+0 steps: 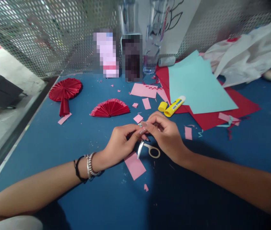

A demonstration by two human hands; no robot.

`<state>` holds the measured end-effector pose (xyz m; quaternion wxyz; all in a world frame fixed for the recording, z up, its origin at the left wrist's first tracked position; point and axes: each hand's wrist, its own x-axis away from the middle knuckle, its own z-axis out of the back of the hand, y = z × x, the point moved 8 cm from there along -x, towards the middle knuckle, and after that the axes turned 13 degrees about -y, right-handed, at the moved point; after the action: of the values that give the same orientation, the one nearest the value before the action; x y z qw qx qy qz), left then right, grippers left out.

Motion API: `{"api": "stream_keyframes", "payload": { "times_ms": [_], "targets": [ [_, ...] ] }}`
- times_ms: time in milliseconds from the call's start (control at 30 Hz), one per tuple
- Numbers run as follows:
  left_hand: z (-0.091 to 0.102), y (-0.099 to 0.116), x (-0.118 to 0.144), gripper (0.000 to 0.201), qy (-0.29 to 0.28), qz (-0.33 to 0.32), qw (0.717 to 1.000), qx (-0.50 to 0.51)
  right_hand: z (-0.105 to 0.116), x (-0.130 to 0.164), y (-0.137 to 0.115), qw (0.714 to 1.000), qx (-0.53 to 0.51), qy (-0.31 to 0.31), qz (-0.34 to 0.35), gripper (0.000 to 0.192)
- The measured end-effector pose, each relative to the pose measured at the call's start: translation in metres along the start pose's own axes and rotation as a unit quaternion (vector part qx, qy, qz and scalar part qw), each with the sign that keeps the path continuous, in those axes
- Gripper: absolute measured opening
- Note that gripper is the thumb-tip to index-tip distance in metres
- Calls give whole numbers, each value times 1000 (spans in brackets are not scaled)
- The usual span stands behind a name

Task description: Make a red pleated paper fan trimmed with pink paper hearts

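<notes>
My left hand (123,140) and my right hand (165,134) meet over the middle of the blue table, fingertips pinched together. Whatever they hold is small and mostly hidden by the fingers; I cannot make it out. Just under the fingers lie scissors (154,152) with a cream handle, their blade over a pink paper piece (135,166). Beyond my hands rests a red pleated paper fan (110,108) with pink edging. Near my right hand lie a yellow glue stick (175,106) and its yellow cap (162,106).
A round red pleated fan with a stem (65,92) lies at the left. Light blue sheets (197,86) cover red paper (242,100) at the right. Bottles (151,54) and a phone (132,57) stand against the perforated metal panel (75,35). Pink scraps (145,90) are scattered about.
</notes>
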<state>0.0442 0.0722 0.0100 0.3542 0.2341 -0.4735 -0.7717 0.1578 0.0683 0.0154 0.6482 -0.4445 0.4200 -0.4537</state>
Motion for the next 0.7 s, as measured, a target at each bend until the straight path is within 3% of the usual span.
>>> {"api": "stream_keyframes", "payload": {
  "times_ms": [100, 233, 267, 333, 400, 467, 533, 700],
  "targets": [
    [-1, 7, 2, 25, -13, -22, 1000, -15, 0, 3, -4, 999, 17, 5, 28, 23],
    [2, 13, 9, 26, -16, -32, 999, -35, -7, -1, -2, 997, 6, -70, 11, 16],
    [4, 13, 11, 26, -15, -33, 999, -36, -6, -2, -4, 995, 34, -89, 4, 12],
    [10, 12, 15, 26, 11, -25, 999, -39, -3, -3, -14, 983, 131, -126, 18, 26],
    [17, 9, 18, 26, 46, -11, 998, -35, -6, 1, -23, 947, 248, -199, 43, 37],
    [22, 5, 20, 26, 73, 0, 997, -19, -13, 8, -26, 893, 345, -285, 54, 46],
    [25, 1, 20, 26, 88, 6, 996, 2, -18, 15, -23, 842, 421, -333, 63, 51],
    [26, -10, 15, 29, 94, 35, 993, 61, -32, 18, -11, 765, 564, -284, 127, 36]
  ]
}}
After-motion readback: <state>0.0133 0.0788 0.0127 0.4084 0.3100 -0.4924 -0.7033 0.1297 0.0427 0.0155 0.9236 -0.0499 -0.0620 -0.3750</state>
